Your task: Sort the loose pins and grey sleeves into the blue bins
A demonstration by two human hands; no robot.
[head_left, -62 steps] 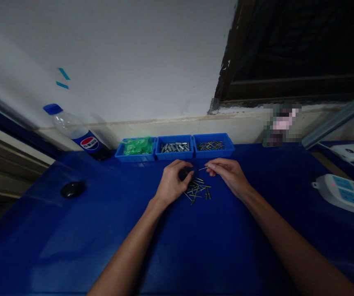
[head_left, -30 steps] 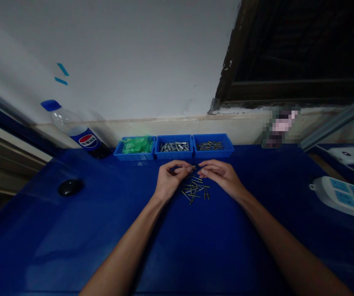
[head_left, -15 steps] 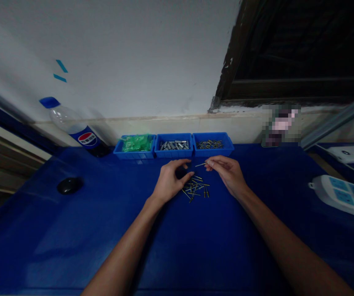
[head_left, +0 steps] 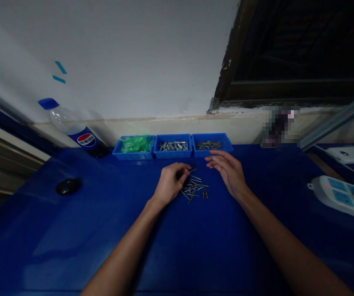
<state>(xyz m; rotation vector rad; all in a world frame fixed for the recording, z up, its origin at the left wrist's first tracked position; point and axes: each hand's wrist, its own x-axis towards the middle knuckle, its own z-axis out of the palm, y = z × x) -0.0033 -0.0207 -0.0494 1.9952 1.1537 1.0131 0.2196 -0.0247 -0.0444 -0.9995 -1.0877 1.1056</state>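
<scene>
My left hand [head_left: 171,181] is closed in a pinch at the left edge of the pile. A thin metal pin [head_left: 193,169] sticks out to the right from its fingertips. On the blue table below lies a loose pile of thin metal pins [head_left: 192,189], some silver and some brass-coloured, pointing in different directions. My right hand [head_left: 228,169] hovers right of the pile with its fingers stretched out and nothing in them. Its fingertips are just in front of the right blue bin [head_left: 212,153], which holds more of these pins.
A blue bin with green plastic bags [head_left: 136,144] and a blue bin with short silver metal pieces [head_left: 173,146] stand along the wall. Left are a Pepsi bottle [head_left: 86,137] and a black mouse [head_left: 68,186]. A white power strip [head_left: 334,197] lies right.
The pin has passed from my right hand to my left, whose fingers have closed on it. My right hand's fingers have opened.
</scene>
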